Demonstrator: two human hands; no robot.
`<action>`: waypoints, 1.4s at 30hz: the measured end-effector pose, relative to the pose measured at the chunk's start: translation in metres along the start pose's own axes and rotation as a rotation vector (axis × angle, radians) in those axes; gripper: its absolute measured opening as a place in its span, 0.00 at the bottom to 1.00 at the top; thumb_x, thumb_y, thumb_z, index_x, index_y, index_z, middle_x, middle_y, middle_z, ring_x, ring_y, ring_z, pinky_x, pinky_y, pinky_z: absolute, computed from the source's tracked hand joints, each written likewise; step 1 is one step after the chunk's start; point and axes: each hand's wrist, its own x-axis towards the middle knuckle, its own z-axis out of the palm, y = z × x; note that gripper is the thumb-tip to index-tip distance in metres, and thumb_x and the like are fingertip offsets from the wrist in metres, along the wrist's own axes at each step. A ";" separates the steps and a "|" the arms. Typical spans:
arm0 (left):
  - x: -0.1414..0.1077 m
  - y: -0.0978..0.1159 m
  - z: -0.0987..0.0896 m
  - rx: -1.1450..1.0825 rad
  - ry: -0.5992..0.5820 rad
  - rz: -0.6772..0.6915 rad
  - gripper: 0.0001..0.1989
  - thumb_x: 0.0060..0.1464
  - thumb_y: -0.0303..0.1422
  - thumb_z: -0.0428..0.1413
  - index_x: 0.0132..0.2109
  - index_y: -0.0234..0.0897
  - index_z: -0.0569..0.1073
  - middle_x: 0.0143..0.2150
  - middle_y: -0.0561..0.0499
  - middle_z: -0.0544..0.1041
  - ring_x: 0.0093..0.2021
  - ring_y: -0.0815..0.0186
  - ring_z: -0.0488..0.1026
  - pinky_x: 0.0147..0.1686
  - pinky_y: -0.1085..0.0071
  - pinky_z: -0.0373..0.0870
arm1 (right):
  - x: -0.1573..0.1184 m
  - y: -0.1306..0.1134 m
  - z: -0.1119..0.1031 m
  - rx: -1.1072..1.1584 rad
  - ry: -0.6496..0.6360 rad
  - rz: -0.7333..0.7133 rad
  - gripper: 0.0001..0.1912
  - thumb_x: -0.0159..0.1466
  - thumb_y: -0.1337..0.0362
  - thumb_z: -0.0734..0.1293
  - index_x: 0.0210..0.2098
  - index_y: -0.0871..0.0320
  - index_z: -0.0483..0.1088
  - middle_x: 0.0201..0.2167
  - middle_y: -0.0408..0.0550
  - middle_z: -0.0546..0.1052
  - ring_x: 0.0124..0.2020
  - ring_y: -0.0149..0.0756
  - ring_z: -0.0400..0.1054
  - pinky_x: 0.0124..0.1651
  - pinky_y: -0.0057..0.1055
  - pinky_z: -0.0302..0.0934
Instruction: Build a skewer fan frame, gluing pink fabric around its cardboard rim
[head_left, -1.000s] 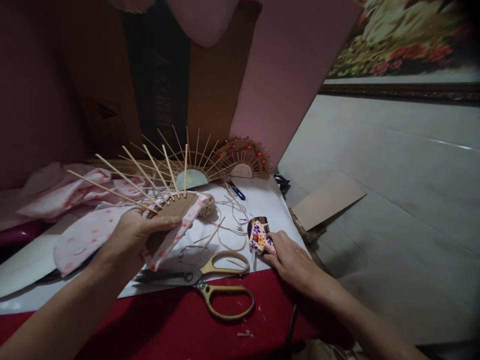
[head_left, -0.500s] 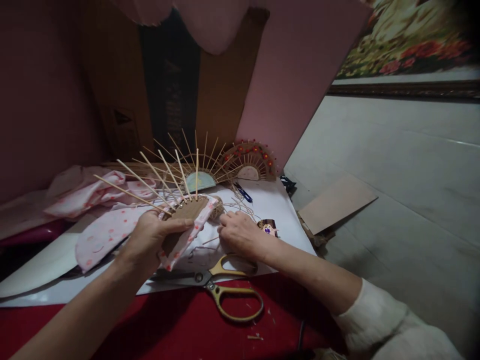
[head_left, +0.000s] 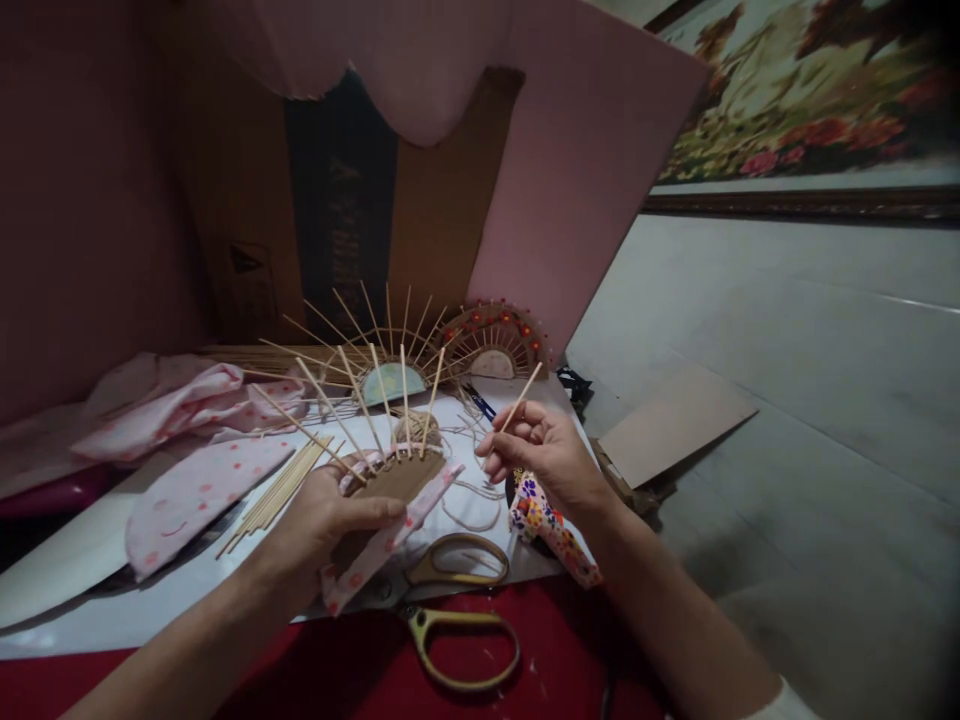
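My left hand [head_left: 330, 510] grips a half-round cardboard piece [head_left: 397, 485] edged with pink dotted cloth, thumb across its face. Several thin wooden sticks [head_left: 375, 385] fan out from its curved edge. To the right, my right hand [head_left: 544, 450] pinches a single wooden stick [head_left: 523, 397], raised clear of the table and pointing up. Scissors [head_left: 461, 615] with yellow handles lie below the cardboard piece, their blades partly hidden by it. A ball of twine [head_left: 415, 428] sits just behind the piece, and a flower-patterned cloth item [head_left: 544, 525] lies under my right wrist.
A bundle of sticks [head_left: 281, 490] and a dotted half-round cloth piece [head_left: 202, 500] lie to the left. Behind stand a stick fan with a pale green centre [head_left: 392, 384] and a red-flowered cardboard fan [head_left: 493, 340]. A blue cutter [head_left: 480, 402] lies near them.
My right hand has risen from the table to the right, now with a stick in its fingers. My left hand has shifted slightly right and down with the cardboard piece; the camera view has moved too.
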 end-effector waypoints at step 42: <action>0.008 -0.021 0.009 0.130 -0.109 -0.133 0.25 0.30 0.30 0.67 0.42 0.36 0.75 0.30 0.49 0.81 0.26 0.63 0.75 0.24 0.73 0.68 | -0.011 0.041 0.016 0.120 0.069 0.125 0.19 0.51 0.50 0.71 0.25 0.59 0.65 0.21 0.45 0.75 0.24 0.30 0.66 0.31 0.29 0.59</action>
